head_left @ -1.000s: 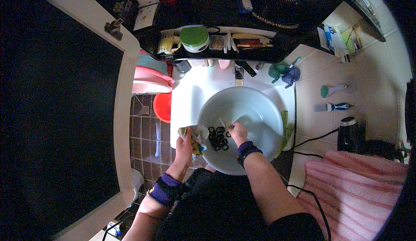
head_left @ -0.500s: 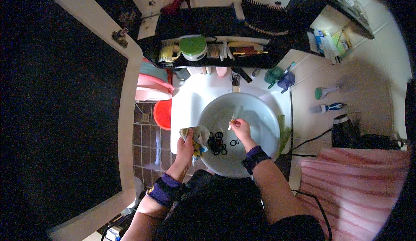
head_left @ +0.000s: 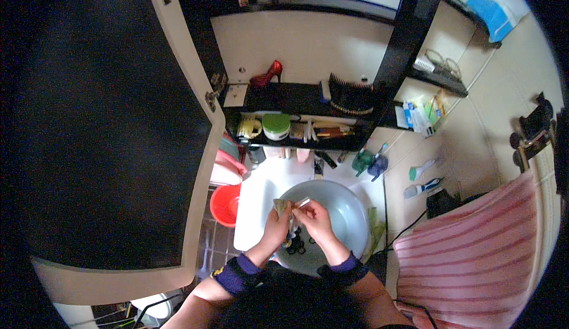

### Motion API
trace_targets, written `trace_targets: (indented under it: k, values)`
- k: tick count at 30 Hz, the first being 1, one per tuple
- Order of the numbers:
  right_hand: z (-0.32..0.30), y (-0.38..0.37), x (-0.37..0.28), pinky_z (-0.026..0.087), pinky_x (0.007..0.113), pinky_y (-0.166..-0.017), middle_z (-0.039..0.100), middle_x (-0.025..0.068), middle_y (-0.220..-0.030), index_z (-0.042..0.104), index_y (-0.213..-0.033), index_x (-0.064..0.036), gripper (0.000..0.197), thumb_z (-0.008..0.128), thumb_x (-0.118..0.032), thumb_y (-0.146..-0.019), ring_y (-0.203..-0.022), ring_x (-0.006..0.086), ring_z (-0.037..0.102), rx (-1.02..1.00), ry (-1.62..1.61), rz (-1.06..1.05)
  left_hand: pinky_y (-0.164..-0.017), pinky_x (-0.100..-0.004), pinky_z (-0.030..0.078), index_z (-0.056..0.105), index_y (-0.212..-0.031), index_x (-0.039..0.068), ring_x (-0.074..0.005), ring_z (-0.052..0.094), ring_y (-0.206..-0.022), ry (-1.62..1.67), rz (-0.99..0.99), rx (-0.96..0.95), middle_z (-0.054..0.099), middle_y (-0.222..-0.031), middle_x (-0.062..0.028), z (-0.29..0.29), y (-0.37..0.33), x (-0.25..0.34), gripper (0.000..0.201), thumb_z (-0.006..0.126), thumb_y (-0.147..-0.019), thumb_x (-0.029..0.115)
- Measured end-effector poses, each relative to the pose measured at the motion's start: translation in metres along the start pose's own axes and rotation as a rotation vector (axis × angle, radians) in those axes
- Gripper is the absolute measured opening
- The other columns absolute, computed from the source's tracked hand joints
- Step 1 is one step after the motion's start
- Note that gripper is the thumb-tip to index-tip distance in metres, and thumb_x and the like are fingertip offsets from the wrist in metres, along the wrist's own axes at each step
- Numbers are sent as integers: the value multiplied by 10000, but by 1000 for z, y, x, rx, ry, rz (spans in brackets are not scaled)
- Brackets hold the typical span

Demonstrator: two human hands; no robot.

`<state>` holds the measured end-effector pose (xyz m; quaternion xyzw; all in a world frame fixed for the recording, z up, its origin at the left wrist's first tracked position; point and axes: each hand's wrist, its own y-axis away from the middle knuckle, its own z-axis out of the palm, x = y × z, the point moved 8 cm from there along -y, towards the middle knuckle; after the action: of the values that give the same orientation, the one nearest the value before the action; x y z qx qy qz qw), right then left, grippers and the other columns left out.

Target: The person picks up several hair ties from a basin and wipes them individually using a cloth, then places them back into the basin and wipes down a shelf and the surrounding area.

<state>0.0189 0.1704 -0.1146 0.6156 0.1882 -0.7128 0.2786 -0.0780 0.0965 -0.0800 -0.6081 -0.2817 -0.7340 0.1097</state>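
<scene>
Occupying lower centre: basin (head_left: 351, 215), one, pale grey, open room inside toward its right edge. Over its left half, two hands: left hand (head_left: 275, 228), fingers clamped on one crumpled bundle (head_left: 282, 205); right hand (head_left: 315, 220), fingers pinched on one pale strip (head_left: 304, 201). Black rings (head_left: 296, 244), several, overlapping, uncountable, inside the basin. Red bowl (head_left: 225, 206), one, left. Cups (head_left: 377, 167), two, upper right of basin. Door (head_left: 118, 139), one, blocking frame left; pink towel (head_left: 468, 246), one, lower right.

left grip (head_left: 276, 227): curled | right grip (head_left: 315, 220): pinching, just beside left | forearms (head_left: 333, 249): angled inward
</scene>
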Motion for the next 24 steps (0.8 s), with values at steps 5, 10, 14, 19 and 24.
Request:
trace_targets:
  k: [5, 10, 14, 19, 24]
  values:
    - [-10, 16, -32, 401, 198, -590, 586, -17, -781, 579, -899, -46, 86, 635, -37, -835, -661, 51, 500, 92, -92, 2, -792, -313, 446, 581, -1018, -29, -184, 578, -879, -88, -6, -58, 633, -943, -122, 7, -6, -9, 310, 491, -937, 256]
    - [-19, 19, -45, 439, 216, -603, 593, 7, -779, 576, -897, -44, 62, 614, -59, -850, -685, 82, 550, 105, -38, 12, -765, -317, 450, 587, -993, -32, -186, 582, -833, -170, -12, -62, 639, -934, -111, 4, 4, 17, 321, 487, -940, 269]
    - [-22, 10, -54, 494, 240, -641, 602, 30, -829, 560, -925, -39, 86, 601, -52, -852, -723, 112, 592, 62, 80, -35, -758, -285, 446, 575, -1042, -20, -158, 569, -839, -34, 31, 16, 628, -933, -76, -7, 12, 29, 335, 453, -960, 282]
    - [11, 19, -63, 498, 249, -605, 598, 70, -812, 531, -1000, -10, 182, 605, -58, -840, -680, 124, 597, -69, 512, -49, -769, -283, 444, 560, -1084, -12, -152, 558, -883, 57, 122, 48, 612, -965, -69, -15, 13, 27, 334, 447, -965, 279]
    - [34, 31, -99, 488, 304, -607, 603, 98, -792, 619, -950, -18, 187, 657, -118, -797, -612, 189, 589, -136, 727, -261, -775, -320, 458, 570, -1070, -29, -217, 603, -904, -239, 201, 45, 641, -978, -145, -24, 14, 28, 329, 489, -937, 262]
